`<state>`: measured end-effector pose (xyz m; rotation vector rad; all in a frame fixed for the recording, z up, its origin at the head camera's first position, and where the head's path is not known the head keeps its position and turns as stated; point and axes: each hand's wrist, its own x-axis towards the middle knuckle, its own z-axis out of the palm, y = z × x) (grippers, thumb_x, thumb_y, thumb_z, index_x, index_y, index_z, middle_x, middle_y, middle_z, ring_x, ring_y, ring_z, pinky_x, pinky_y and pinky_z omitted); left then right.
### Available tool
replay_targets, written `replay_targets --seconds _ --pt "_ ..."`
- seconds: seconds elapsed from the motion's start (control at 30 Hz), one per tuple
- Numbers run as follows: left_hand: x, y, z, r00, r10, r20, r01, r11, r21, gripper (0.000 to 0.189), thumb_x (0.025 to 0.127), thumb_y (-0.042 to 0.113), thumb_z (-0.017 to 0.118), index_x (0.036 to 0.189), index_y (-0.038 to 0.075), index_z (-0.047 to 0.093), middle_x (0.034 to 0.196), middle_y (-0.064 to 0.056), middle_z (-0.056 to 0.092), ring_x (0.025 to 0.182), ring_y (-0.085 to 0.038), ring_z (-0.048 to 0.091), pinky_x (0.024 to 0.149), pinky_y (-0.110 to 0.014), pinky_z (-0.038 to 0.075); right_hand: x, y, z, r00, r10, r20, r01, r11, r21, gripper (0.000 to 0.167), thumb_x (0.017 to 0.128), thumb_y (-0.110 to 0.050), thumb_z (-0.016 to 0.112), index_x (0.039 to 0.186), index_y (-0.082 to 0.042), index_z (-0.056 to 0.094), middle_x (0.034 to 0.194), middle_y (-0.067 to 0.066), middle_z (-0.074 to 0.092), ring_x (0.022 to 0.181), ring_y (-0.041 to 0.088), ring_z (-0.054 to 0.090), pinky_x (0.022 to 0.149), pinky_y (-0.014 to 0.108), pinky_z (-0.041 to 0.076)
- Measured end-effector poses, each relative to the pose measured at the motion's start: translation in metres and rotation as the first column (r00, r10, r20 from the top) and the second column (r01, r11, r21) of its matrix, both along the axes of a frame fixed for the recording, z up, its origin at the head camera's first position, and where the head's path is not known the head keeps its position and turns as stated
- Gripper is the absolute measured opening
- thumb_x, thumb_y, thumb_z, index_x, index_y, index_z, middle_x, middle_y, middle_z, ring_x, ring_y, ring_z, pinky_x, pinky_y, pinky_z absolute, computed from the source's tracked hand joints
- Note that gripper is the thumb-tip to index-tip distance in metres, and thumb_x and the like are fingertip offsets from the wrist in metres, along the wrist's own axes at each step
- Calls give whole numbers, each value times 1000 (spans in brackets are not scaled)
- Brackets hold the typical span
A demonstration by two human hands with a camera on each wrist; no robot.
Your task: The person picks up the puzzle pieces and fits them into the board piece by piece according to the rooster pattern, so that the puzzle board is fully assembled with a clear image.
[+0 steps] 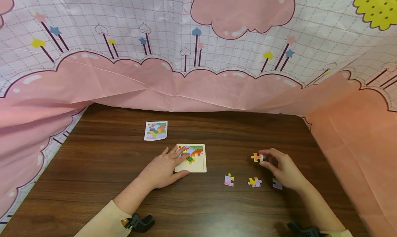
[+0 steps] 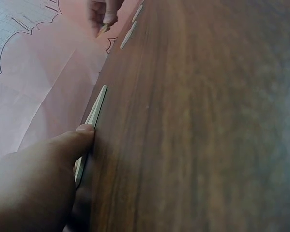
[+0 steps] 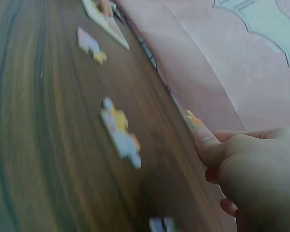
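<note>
Orange jigsaw piece with knobbed edges and a touch of green [image 1: 256, 157] sits pinched between the thumb and forefinger of the right hand [image 1: 283, 169], raised off the dark brown wood-grain table [image 1: 93, 178] on the right of the scene. To its left, the square cream puzzle tray [image 1: 198, 166] lies flat, its far part filled with brightly coloured picture pieces and its near right part bare. The left hand [image 1: 164, 168] rests over the tray's left side, fingers spread and fairly straight, thumb against the near edge; it grips no loose piece.

Three loose pieces lie in a row nearer the person: a lilac-and-pink piece with a yellow knob [image 1: 229, 180] on the left, a yellow, orange and lilac piece [image 1: 255, 182] in the middle, and a purple-and-green piece [image 1: 277, 184] on the right, partly hidden by the right hand. Farther off, left of the tray, lies a small white-edged picture card [image 1: 156, 130].
</note>
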<state>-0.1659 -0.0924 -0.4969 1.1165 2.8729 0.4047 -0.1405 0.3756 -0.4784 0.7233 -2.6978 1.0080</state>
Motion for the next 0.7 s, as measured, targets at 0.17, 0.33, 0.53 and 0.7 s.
replay_targets --seconds 0.17,0.33,0.53,0.7 --pt "0 1 0 1000 14 23 -13 1000 -20 71 106 65 49 163 21 46 168 -10 36 156 -33 28 125 -57 25 -9 -20 8 999 28 23 -28 1000 -5 36 95 1 78 129 -5 71 102 -5 67 76 11 55 61 24 46" --pt "-2 4 0 999 16 33 -15 1000 -25 72 106 67 46 164 24 45 169 -8 35 157 -30 26 126 -55 23 -15 -39 12 998 56 31 -56 998 -16 34 96 -2 78 128 -8 71 100 -7 66 78 12 58 64 24 48" --pt "-1 3 2 998 22 52 -20 999 -31 71 106 65 49 163 23 45 169 -8 34 157 -30 26 127 -54 23 -22 -65 16 993 102 66 -99 994 -46 35 97 -5 78 131 -7 70 98 -7 65 82 13 60 65 26 49" --pt "-1 2 4 998 20 51 -18 999 -36 71 106 64 49 163 21 46 169 -9 35 156 -32 27 126 -55 24 -27 -86 15 989 120 89 -115 992 -57 33 98 -10 78 130 -9 70 99 -8 66 84 14 60 77 36 44"
